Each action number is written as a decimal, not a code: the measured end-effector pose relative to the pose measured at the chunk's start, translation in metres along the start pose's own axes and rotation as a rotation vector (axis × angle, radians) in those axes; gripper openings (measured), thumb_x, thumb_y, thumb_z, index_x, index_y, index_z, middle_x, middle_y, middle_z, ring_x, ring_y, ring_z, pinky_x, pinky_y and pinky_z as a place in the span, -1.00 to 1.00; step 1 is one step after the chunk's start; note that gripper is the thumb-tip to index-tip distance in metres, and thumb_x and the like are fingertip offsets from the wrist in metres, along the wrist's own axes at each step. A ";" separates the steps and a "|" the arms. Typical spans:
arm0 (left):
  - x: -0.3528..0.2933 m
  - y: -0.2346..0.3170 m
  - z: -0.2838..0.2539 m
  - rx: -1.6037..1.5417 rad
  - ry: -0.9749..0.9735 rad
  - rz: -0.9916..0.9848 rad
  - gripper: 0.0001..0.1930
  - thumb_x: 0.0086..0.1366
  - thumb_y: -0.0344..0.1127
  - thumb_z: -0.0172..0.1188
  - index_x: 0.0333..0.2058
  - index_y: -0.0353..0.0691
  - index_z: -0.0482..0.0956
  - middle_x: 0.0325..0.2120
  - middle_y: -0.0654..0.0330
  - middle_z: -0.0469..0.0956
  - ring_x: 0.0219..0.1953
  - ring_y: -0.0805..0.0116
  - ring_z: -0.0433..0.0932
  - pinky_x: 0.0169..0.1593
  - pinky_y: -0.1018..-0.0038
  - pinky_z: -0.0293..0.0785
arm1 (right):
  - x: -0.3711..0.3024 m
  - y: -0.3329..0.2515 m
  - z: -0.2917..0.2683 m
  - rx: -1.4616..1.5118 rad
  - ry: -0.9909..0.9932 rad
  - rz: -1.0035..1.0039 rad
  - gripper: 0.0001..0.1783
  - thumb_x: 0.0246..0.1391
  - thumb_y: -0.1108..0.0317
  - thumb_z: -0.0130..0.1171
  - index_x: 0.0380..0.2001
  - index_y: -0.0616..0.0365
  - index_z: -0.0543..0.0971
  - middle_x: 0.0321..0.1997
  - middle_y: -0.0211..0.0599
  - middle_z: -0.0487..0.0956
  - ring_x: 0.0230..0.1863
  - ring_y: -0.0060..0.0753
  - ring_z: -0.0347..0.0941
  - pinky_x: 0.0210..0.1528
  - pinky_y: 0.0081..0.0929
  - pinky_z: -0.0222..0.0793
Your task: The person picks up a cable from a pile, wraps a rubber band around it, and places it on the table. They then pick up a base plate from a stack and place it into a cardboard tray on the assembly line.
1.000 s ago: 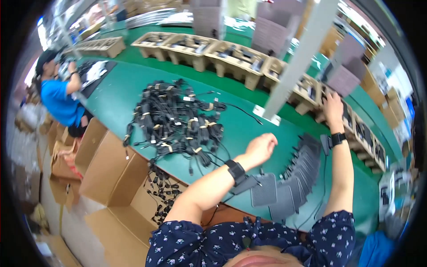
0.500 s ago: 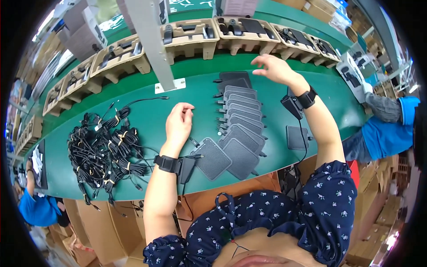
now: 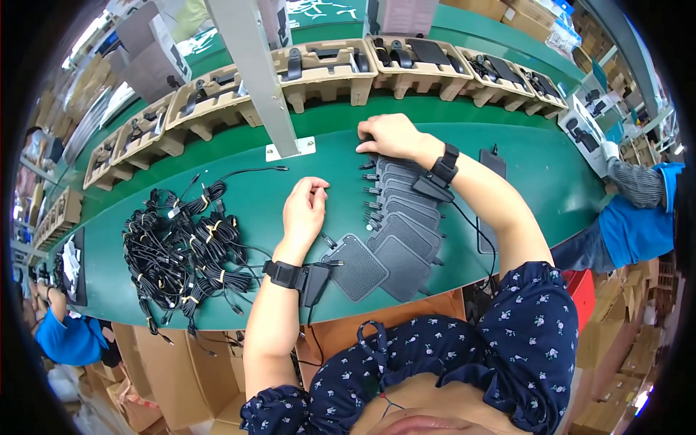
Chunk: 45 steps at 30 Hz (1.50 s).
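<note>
A row of overlapping dark grey flat panels [image 3: 406,250], each with a short plug on its edge, runs away from me across the green table. My right hand [image 3: 391,136] is over the row's far end, its fingers curled down on the farthest dark panel, which it mostly hides. Nearer and to the left, my left hand [image 3: 304,212] hovers beside the row with its fingers curled in and nothing visible in them. A heap of bundled black cables [image 3: 192,254], tied with pale bands, lies left of it. Each wrist wears a black strap with a dark box.
Brown moulded trays [image 3: 326,80] holding black parts line the table's far side. A grey metal post [image 3: 254,72] rises behind my left hand. Further panels [image 3: 493,164] lie right of the row, partly under my right forearm. Co-workers in blue are at both sides.
My right hand has moved left and down onto the far end of the panel row, its fingers closing. The left hand stays nearly where it was; the whole view has shifted slightly.
</note>
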<state>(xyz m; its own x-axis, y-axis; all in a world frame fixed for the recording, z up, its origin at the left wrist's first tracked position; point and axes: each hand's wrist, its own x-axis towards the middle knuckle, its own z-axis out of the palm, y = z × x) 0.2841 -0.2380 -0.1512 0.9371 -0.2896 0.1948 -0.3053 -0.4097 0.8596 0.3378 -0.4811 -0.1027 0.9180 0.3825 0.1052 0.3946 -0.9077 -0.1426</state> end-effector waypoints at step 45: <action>-0.008 0.005 0.003 -0.158 -0.096 0.046 -0.78 0.27 -0.27 0.05 -0.17 -0.23 0.41 -0.53 0.25 0.48 -0.58 0.49 0.44 -0.46 0.55 0.39 | 0.118 0.071 -0.040 -0.412 0.588 0.374 -0.55 -0.06 0.01 0.19 -0.29 0.19 0.48 -0.34 -0.02 0.46 -0.25 0.06 0.41 -0.24 -0.14 0.36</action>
<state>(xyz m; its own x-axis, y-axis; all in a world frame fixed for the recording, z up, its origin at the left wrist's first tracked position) 0.2745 -0.2406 -0.1501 0.9001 -0.3888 0.1963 -0.3100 -0.2551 0.9159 0.4727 -0.5075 -0.0606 0.7693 -0.0082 0.6388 -0.0867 -0.9920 0.0916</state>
